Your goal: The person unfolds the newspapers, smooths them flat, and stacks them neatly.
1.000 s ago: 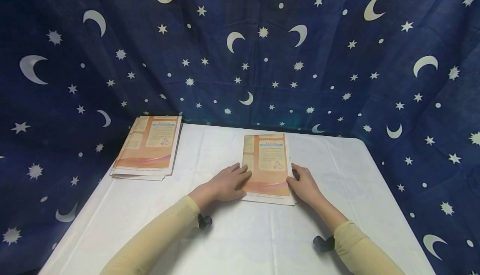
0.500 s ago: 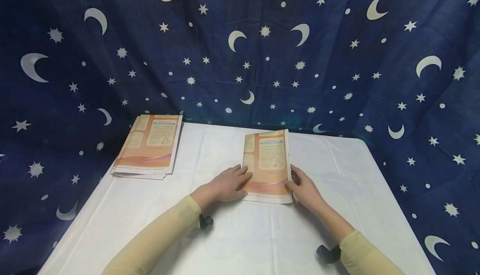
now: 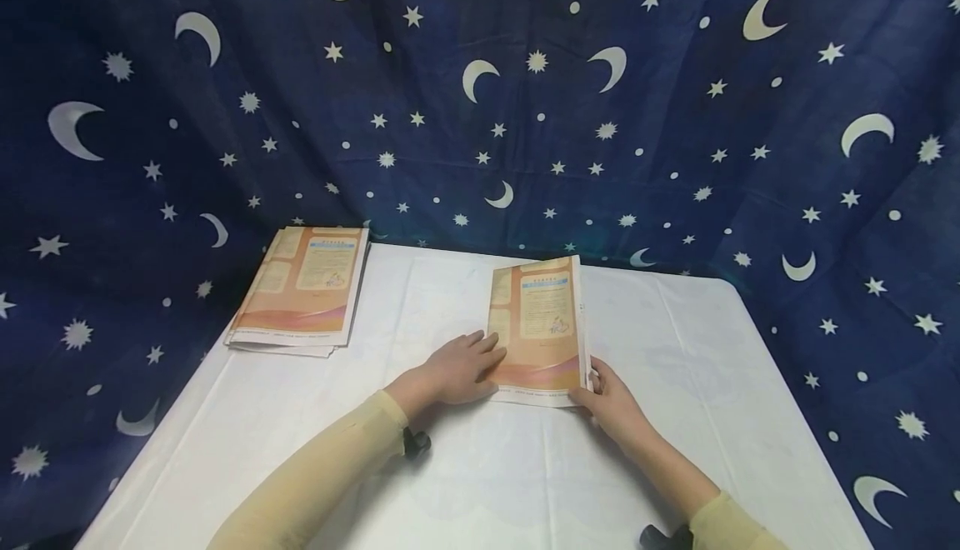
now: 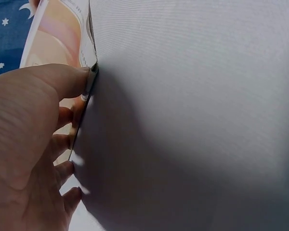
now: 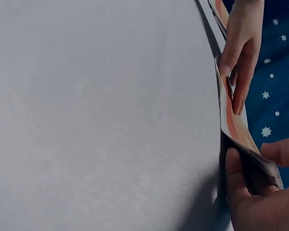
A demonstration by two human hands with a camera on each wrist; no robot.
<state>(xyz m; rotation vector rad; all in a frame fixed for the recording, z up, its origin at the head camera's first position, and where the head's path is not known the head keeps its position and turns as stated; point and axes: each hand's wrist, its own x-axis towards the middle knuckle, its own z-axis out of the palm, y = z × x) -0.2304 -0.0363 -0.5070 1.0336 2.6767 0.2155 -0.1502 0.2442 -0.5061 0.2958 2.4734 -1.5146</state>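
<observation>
An orange booklet [image 3: 534,342] lies on the white table in the head view, its right side raised a little. At its lower right corner my right hand [image 3: 617,407] pinches the pages, thumb on top and fingers underneath; the right wrist view shows the booklet [image 5: 238,130] bent upward between thumb [image 5: 282,153] and fingers. My left hand [image 3: 456,369] rests on the booklet's left edge, fingers extended over the cover. In the left wrist view, the left thumb [image 4: 62,82] touches the lower edge. Part of the left margin is covered by that hand.
A stack of similar orange booklets [image 3: 300,287] sits at the table's back left corner. White cloth [image 3: 480,483] covers the table. Behind it hangs a dark blue curtain [image 3: 420,75] with moons and stars. A small black device [image 3: 416,443] is on the left wrist.
My right hand has slid down the booklet's right edge to the lower corner. The booklet's right side has risen slightly. My left hand stays in nearly the same place.
</observation>
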